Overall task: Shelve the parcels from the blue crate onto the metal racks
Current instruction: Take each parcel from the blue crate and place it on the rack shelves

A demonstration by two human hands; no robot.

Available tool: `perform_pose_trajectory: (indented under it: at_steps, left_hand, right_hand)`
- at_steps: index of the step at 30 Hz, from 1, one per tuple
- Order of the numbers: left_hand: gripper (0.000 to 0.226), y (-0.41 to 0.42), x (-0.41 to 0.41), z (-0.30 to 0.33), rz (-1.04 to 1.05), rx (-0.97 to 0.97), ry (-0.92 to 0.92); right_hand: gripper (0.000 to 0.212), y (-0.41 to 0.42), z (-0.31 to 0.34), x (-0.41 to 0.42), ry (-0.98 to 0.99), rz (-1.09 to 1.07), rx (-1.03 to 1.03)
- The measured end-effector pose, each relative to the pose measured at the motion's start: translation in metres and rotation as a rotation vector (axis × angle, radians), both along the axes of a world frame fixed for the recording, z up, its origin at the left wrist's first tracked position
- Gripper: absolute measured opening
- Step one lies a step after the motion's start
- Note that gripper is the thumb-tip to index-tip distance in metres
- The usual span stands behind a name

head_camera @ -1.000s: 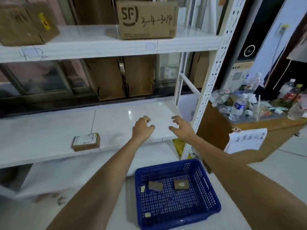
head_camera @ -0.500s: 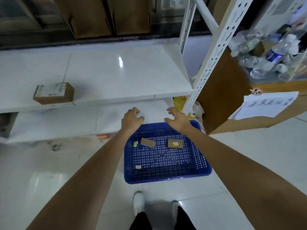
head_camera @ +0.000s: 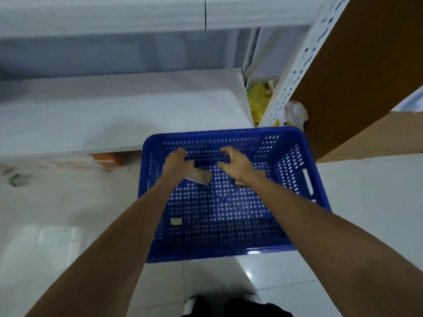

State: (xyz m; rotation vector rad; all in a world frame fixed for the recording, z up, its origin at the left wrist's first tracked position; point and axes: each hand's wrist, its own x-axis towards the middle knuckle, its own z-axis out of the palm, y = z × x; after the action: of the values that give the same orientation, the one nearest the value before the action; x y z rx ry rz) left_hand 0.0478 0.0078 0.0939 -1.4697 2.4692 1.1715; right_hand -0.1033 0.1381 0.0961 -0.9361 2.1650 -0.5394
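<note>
Two parcels [head_camera: 201, 177] mostly hidden beneath hands [head_camera: 177, 164], rack upright [head_camera: 297, 65] cut off at top

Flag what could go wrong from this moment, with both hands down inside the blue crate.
1. The left hand and right hand hide most of the two small parcels, so either grasp could be poor and a parcel may slip on the lift.
2. The small yellow-green slip lying near the front of the blue crate could be overlooked and left behind.
3. The picture is motion-blurred; a hurried lift might knock the lowest shelf just beyond the crate.
</note>
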Motion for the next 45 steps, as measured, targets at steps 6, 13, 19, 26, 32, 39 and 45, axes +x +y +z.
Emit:
perform_pose_trajectory:
  at_steps: [6, 13, 19, 26, 32, 39, 45]
  left_hand:
    - [0.041, -0.032, -0.012, -0.156, 0.025, 0.032, -0.120]
    - [0.074, -0.069, -0.038, -0.258, 0.095, 0.111, -0.344]
    - [0.057, -0.074, -0.054, -0.283, 0.193, 0.158, -0.300]
    - [0.055, -0.053, -0.036, -0.219, 0.397, 0.342, -0.051]
    - [0.034, -0.029, -0.023, -0.054, 0.641, 0.547, 0.128]
    - [0.027, -0.012, -0.016, 0.176, 0.630, 0.896, 0.217]
    - [0.041, -0.008, -0.016, 0.387, 0.281, 1.044, 0.093]
  right_hand:
    - [0.064, -0.034, -0.160, -0.003, -0.040, 0.044, 0.104]
    - [0.081, -0.075, -0.273, -0.004, -0.175, -0.119, 0.202]
    - [0.053, -0.077, -0.303, -0.007, -0.394, -0.268, 0.232]
    - [0.059, -0.051, -0.230, 0.006, -0.453, -0.397, 0.162]
    - [0.070, -0.026, -0.075, 0.010, -0.469, -0.510, 0.110]
    - [0.039, -0.004, 0.150, -0.003, -0.315, -0.672, -0.050]
    - [0.022, 0.025, 0.358, -0.031, -0.545, -0.697, -0.259]
